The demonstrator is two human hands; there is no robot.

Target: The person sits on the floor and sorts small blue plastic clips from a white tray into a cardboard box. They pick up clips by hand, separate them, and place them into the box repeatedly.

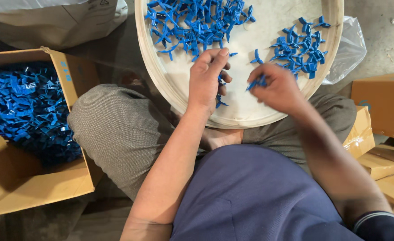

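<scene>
A round white tray (174, 85) rests across my knees. A big heap of small blue plastic parts (197, 22) lies at its far left, a smaller heap (302, 47) at its far right. My left hand (208, 78) is over the tray's near middle, fingers curled around several blue parts (219, 96) that poke out below the palm. To its right, my right hand (277, 87) pinches one blue part (256, 84) between thumb and fingers. The two hands are close but apart.
An open cardboard box (78, 176) on my left holds many blue plastic parts (22, 107). Stacked flat cardboard boxes (380, 116) stand at the right. A clear plastic bag (348, 49) lies beyond the tray's right rim. Another carton (54, 22) sits top left.
</scene>
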